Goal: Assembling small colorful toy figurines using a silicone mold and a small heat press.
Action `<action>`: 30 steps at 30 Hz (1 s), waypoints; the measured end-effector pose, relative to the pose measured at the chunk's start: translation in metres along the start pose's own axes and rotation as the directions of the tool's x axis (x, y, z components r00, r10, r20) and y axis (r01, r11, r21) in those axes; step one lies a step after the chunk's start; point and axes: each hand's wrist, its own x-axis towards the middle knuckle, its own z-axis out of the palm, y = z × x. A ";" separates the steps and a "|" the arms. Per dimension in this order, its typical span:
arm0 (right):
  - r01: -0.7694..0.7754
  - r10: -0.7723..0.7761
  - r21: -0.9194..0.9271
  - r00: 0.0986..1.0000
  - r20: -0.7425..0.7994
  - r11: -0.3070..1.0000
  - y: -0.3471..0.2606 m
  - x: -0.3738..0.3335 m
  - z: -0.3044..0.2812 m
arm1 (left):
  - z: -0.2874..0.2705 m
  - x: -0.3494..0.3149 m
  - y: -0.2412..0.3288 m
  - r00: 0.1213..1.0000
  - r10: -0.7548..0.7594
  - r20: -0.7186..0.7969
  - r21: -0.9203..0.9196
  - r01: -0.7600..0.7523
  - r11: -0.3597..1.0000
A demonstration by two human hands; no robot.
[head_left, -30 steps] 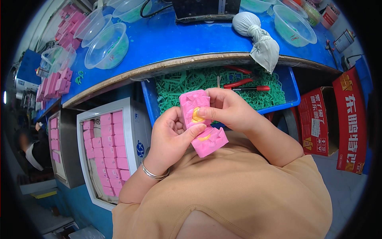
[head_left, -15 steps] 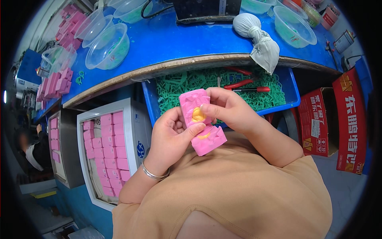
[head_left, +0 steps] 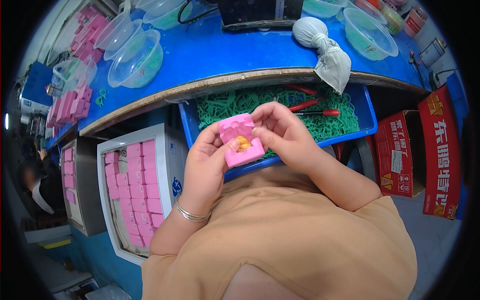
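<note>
A small pink rubber mould is held in front of my chest, over the near edge of the blue tray. It is opened up, with its inner hollow facing up. In the hollow sits a small yellow, wax-like piece. My left hand grips the mould from the left, its thumb lying across to the yellow piece. At the mould's upper right edge, my right hand pinches with thumb and curled fingers. Those fingertips are partly hidden behind the mould.
The blue tray holds green wax-like scraps and red-handled pliers. A grey cloth pouch hangs over the blue bench edge. Clear bowls stand on the bench. Pink moulds fill a cabinet at left; red cartons stand right.
The mould's lower flap, which was folded out toward me, is now raised, so the mould looks shorter and boxier. Both hands have shifted slightly left and away from my body.
</note>
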 end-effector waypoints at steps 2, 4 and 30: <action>0.036 -0.036 -0.026 0.999 0.000 0.999 -0.004 -0.001 -0.002 | -0.002 -0.001 0.002 0.999 -0.021 -0.024 -0.032 0.020 0.999; 0.098 -0.096 -0.161 0.995 0.017 0.982 -0.006 -0.002 -0.004 | -0.003 -0.001 0.006 0.998 -0.045 -0.047 -0.064 0.042 0.997; 0.448 -0.446 -0.636 0.877 0.177 0.629 -0.013 0.003 0.000 | 0.000 -0.007 -0.001 0.968 0.238 0.074 0.200 -0.249 0.948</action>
